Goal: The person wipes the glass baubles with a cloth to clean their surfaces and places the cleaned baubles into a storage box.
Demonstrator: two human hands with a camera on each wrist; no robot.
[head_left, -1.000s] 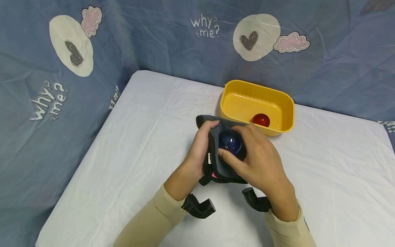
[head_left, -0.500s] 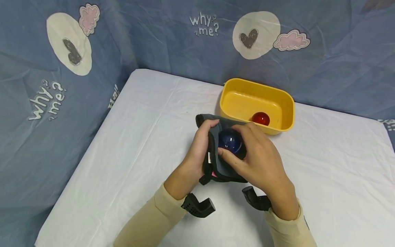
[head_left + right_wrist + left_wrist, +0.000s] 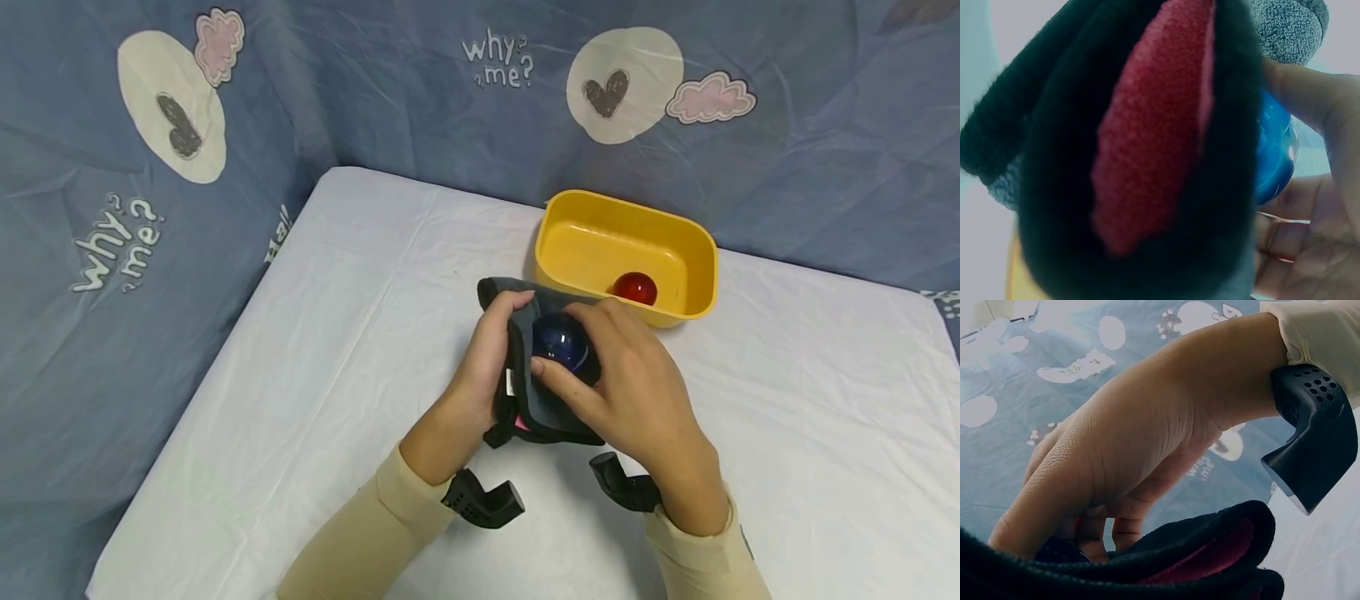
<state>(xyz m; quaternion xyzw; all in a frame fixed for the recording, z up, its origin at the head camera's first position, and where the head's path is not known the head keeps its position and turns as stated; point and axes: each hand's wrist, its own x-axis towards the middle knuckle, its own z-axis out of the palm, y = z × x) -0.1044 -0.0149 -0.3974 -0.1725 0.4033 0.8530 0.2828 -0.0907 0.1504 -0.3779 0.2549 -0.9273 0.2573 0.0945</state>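
My left hand grips a folded grey cloth with black edging and a small white tag, thumb over its upper face, other fingers hidden beneath. A shiny dark blue ball lies against the cloth. Thumb and fingers of my right hand curl around it. In the left wrist view the right hand reaches down behind the thick cloth edge. Pink lining shows between the cloth's folds in the right wrist view, where the blue ball sits between right thumb and fingers.
Just behind the hands stands a yellow plastic box with a glossy red ball inside. A white sheet covers the table, and a blue patterned curtain hangs along its back and left sides.
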